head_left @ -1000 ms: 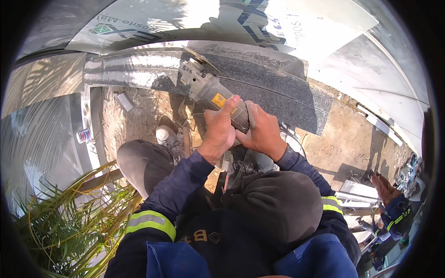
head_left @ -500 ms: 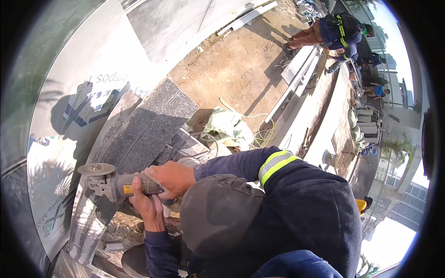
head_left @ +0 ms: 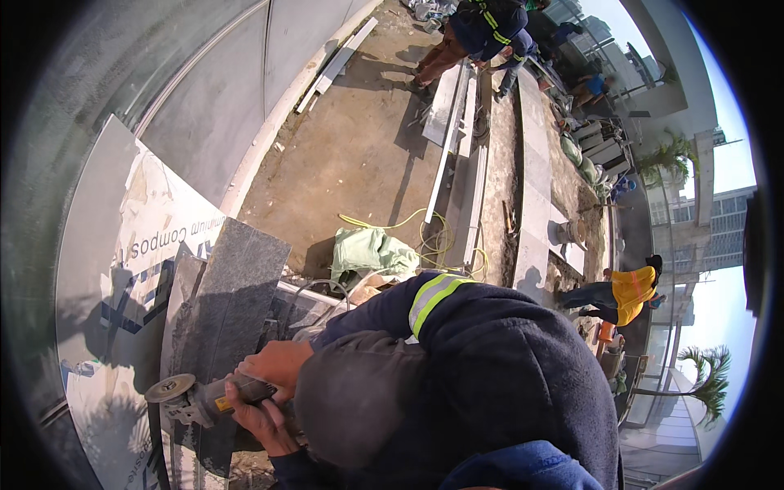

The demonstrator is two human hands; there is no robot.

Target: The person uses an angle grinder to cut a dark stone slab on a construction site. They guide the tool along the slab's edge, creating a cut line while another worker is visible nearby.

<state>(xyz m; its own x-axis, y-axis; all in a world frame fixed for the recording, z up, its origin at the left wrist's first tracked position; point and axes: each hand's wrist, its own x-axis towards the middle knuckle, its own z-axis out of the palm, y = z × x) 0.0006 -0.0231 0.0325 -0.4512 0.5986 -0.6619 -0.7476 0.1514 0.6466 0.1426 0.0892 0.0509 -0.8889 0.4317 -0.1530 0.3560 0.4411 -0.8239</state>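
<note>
Both of my hands hold an angle grinder, grey with a yellow label patch and a thin round disc at its far left end. My left hand wraps round the body from below, its fingers closed. From above, my right hand grips the rear part. The disc is beside a speckled grey stone slab, which has a darker shaded part; whether it touches stone, I cannot tell. My right sleeve carries a reflective band, and a grey-trousered knee lies close to the hands.
A large printed white panel is behind the slab. A pale green sack and a yellow cord lie on the dirt ground. Long light-coloured bars lie beyond. A person in a yellow top and other workers are farther off.
The view has shifted, and the grinder with both hands appears lower, its disc tilted more toward view. A person in yellow now shows fully at right. Both hands keep their grip.
</note>
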